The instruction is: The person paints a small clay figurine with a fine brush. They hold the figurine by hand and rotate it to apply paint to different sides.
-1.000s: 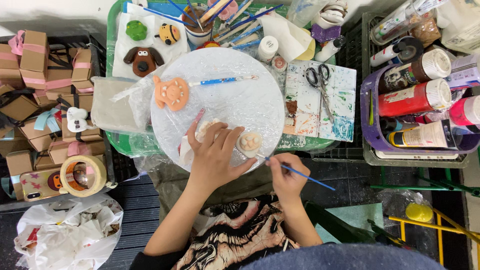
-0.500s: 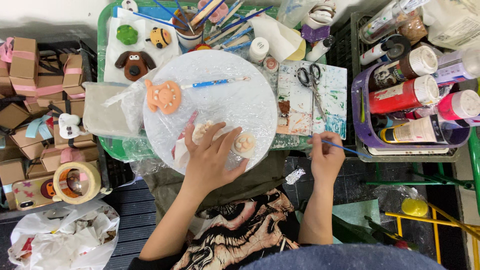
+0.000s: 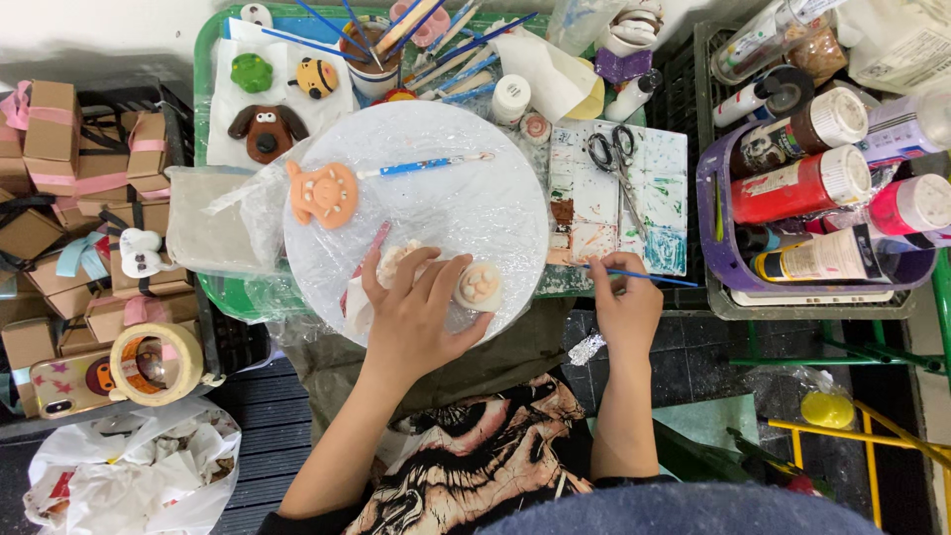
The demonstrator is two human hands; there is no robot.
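Head cam, going L to R: stacked small cardboard boxes (image 3: 54, 198) w/ pink ribbon, a tape roll (image 3: 156, 364) and a white plastic bag (image 3: 129, 481) low on the L. Next, a round board wrapped in cling film (image 3: 416, 213) on the bench, w/ an orange clay face (image 3: 321, 194) and a blue-handled brush (image 3: 421, 165) lying on it. My left hand (image 3: 416, 317) rests at the board's near edge, fingers curled loosely over a pale clay figure (image 3: 477, 285); grip part closed, thumb side hidden. I'd judge the figure light, soft if not dry, easy to dent or smear, so hold it low at the sides w/ gentle pressure. Film looks slick. My right hand (image 3: 626, 312) pinches a thin blue paintbrush (image 3: 644, 275), tip over the paint-stained palette (image 3: 619, 203) where scissors (image 3: 612, 159) lie. Far R, a purple tub (image 3: 715, 223) of paint bottles. Room is cramped, bench crowded, little elbow space.
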